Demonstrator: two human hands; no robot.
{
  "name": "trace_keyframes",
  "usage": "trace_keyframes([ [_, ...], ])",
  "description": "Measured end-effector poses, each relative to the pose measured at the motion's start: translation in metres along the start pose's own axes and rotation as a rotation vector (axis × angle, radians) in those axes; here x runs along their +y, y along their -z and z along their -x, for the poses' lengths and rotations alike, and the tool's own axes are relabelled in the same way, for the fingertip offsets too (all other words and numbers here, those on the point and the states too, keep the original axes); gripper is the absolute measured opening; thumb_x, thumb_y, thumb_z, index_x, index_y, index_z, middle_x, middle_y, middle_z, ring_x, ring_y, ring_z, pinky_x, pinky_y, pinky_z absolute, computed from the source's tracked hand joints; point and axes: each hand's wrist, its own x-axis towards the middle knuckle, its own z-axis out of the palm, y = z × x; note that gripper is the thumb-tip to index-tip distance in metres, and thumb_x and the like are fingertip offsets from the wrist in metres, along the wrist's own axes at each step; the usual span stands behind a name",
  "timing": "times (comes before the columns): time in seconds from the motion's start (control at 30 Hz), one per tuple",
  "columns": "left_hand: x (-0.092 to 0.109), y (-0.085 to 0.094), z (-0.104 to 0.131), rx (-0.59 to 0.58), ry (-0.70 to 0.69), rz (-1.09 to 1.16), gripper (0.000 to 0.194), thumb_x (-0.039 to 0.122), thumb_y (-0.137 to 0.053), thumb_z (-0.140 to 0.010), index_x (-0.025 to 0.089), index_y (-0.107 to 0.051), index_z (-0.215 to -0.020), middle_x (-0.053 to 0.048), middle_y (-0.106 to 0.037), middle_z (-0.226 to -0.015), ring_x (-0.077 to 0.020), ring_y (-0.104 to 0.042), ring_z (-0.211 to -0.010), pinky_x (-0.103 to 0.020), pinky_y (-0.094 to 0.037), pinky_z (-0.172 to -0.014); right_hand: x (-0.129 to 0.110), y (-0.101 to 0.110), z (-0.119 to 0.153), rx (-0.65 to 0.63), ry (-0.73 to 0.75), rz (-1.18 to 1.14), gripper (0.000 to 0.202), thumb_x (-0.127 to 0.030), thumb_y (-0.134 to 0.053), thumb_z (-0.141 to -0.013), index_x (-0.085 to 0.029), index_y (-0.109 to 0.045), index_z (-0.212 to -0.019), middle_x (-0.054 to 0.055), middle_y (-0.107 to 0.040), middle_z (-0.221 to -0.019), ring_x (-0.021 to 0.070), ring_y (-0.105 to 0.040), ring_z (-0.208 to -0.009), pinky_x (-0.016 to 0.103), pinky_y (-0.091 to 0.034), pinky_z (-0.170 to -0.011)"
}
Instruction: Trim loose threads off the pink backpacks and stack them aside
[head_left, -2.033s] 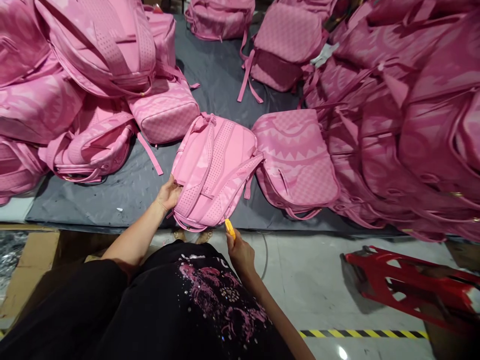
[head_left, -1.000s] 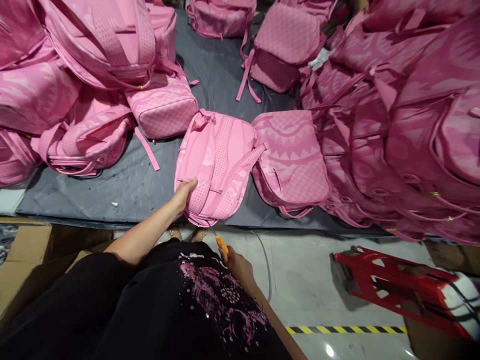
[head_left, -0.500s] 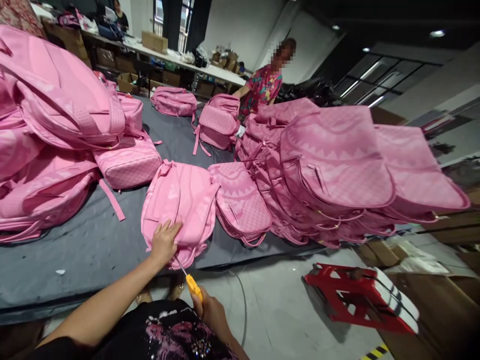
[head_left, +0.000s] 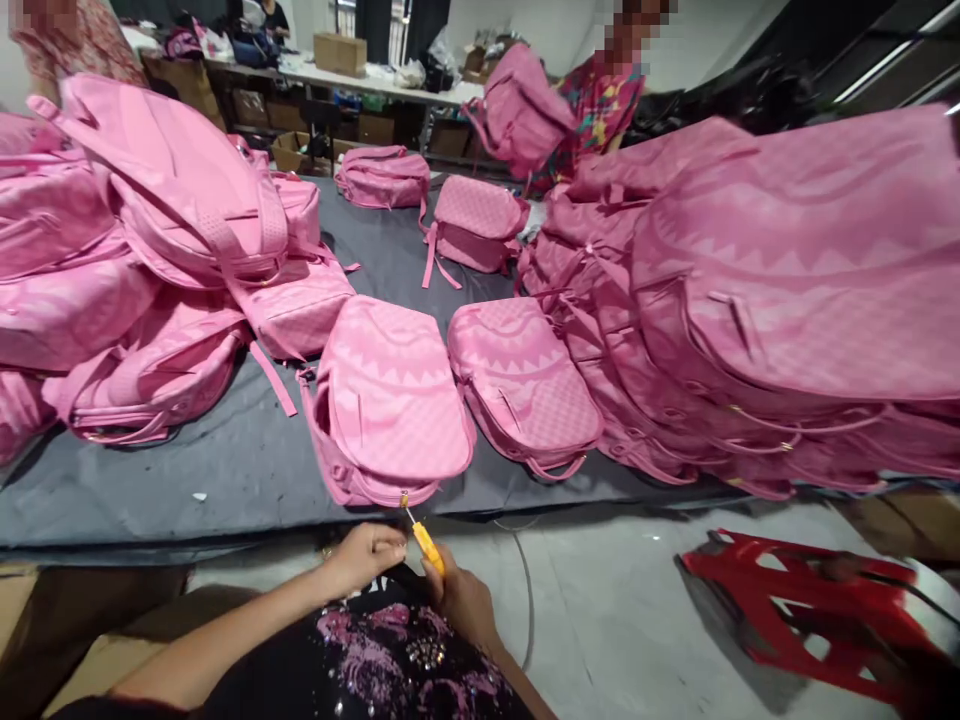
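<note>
At the near edge of the grey-covered table (head_left: 225, 480), the pink backpack (head_left: 390, 400) now lies front side up, its zigzag-and-check face showing where the perforated back panel and straps showed a moment ago, so it has been turned over. It sits just beside a second backpack (head_left: 525, 385) that has not moved. The left hand (head_left: 367, 555), which was pressed flat on the pack half a second ago, has come off it and is now loosely curled just below the table edge, touching nothing I can make out. The right hand (head_left: 461, 600) is closed around the orange-handled tool (head_left: 426, 545), whose thin metal tip points up at the zipper end on the pack's near rim. Across the table a person in a bright patterned top (head_left: 600, 105) lifts another pack, and a red stool (head_left: 795, 610) lies tipped on the floor.
</note>
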Motion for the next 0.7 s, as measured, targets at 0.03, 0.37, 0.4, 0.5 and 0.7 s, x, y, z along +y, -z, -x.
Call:
trace_keyframes([
  [0.03,0.002,0.004,0.005,0.023,-0.083,-0.164,0.038,0.051,-0.075,-0.063,0.035,-0.076,-0.098,-0.014,-0.072,-0.108,-0.0392,-0.063,-0.111,-0.059,-0.043,-0.103,0.004,-0.003,-0.002,-0.041,-0.030,-0.001,0.042,-0.039,-0.027,-0.102,-0.024,-0.061,-0.122,0.006,-0.076,-0.087,0.0216,-0.072,-0.080,0.024,-0.040,-0.061],
  [0.37,0.054,0.036,-0.072,0.103,-0.473,-0.723,0.054,0.013,-0.062,-0.055,0.027,-0.075,-0.105,-0.010,-0.069,-0.121,-0.0404,-0.055,-0.124,-0.051,-0.031,-0.112,0.053,-0.016,0.042,0.039,-0.126,-0.204,0.051,-0.048,-0.022,-0.096,-0.030,-0.064,-0.117,0.006,-0.074,-0.076,0.0264,-0.072,-0.073,0.032,-0.046,-0.061],
  [0.4,0.068,0.036,-0.074,0.158,-0.471,-0.700,0.048,0.013,-0.062,-0.059,0.026,-0.076,-0.102,-0.011,-0.072,-0.112,-0.0395,-0.060,-0.116,-0.051,-0.035,-0.107,0.054,-0.013,0.046,0.083,-0.116,-0.270,0.055,-0.052,-0.020,-0.095,-0.028,-0.063,-0.119,0.006,-0.074,-0.076,0.0261,-0.071,-0.072,0.032,-0.047,-0.061],
  [0.5,0.128,0.038,-0.077,0.359,-0.508,-0.691,0.029,0.020,-0.061,-0.069,0.024,-0.075,-0.095,-0.009,-0.072,-0.086,-0.0342,-0.063,-0.097,-0.043,-0.041,-0.094,0.045,0.002,0.044,0.174,-0.031,-0.521,0.071,-0.066,-0.010,-0.093,-0.021,-0.061,-0.111,0.007,-0.070,-0.073,0.0235,-0.067,-0.067,0.031,-0.047,-0.064],
  [0.7,0.206,0.041,-0.078,0.597,-0.604,-0.880,0.035,0.044,-0.055,-0.083,0.018,-0.056,-0.060,0.002,-0.045,-0.053,-0.0138,-0.044,-0.056,-0.025,-0.026,-0.058,0.031,0.030,0.013,0.331,0.051,-0.708,0.067,-0.066,-0.010,-0.094,-0.022,-0.054,-0.070,0.006,-0.056,-0.058,0.0182,-0.054,-0.055,0.029,-0.044,-0.059],
])
